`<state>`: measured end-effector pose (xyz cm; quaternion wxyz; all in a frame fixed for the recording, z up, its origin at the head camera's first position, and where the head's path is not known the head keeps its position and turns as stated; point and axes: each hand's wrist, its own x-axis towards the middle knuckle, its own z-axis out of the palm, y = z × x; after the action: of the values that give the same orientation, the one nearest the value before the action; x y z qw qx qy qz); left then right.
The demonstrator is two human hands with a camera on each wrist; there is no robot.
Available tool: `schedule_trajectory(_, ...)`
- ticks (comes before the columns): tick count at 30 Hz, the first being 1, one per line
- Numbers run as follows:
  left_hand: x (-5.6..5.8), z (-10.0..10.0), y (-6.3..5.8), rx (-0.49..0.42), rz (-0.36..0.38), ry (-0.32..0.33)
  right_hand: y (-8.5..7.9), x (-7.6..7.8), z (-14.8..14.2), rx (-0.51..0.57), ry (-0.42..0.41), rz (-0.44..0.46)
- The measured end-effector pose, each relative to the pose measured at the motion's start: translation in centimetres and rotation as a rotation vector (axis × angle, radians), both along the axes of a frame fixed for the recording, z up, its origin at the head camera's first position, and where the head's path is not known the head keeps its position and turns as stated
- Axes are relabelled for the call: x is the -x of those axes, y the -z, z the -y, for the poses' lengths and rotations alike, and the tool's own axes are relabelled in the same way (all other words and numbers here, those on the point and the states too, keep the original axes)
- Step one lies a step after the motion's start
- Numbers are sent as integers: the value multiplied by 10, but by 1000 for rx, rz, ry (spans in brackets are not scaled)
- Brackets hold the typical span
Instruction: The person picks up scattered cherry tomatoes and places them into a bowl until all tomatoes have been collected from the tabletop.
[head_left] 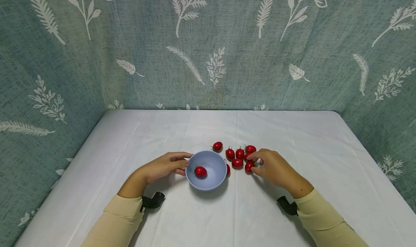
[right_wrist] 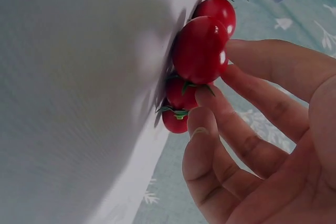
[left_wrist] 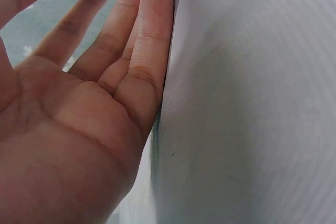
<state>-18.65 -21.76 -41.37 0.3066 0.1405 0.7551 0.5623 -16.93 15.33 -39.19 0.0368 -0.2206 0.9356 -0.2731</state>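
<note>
Workpiece location: the loose cherry tomatoes (head_left: 237,163) lie clustered on the white-covered tabletop (head_left: 227,218), just right of the frame's centre. One more, the tomato in the bowl (head_left: 200,172), rests inside the blue bowl (head_left: 216,179), slightly below the centre.

Left hand: my left hand (head_left: 164,167), centre left, has its fingers nearly straight and its fingertips against the bowl's left side. I judge light, steady contact sufficient; excess push could drive the bowl into the tomato at its right side (head_left: 228,170).

Right hand: my right hand (head_left: 273,167), right of centre, has fingers part-bent and spread, with the tips at the nearest tomato (head_left: 248,167) on the cluster's lower right. I cannot tell whether they have a firm hold.

Procedure: I should set thumb and index across the tomato's smooth sides, clear of its green leafy end. Pressure should be light, since round, glossy skin will probably roll or slip. I should lift straight up; a sideways drag may scatter adjacent tomatoes.
</note>
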Motion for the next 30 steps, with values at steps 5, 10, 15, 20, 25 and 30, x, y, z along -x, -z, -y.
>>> schedule_trajectory(5, 0, -1, 0, -2, 6, -3, 2, 1, 0, -18, 4, 7)
schedule_trajectory(10, 0, -2, 0, 1, 9, -8, 4, 1, 1, -33, 4, 17)
schedule_trajectory(15, -1, -2, 0, 8, 10, -10, 7, 1, 1, -39, 10, 21)
schedule_trajectory(20, -2, -1, 0, 13, 7, -12, 8, 1, 3, -49, 28, 39)
schedule_trajectory(25, -1, -1, -1, 10, 5, -9, 8, 2, 4, -57, 40, 54)
schedule_trajectory(30, -1, -1, -1, 5, 5, -6, 7, 2, 4, -48, 45, 75)
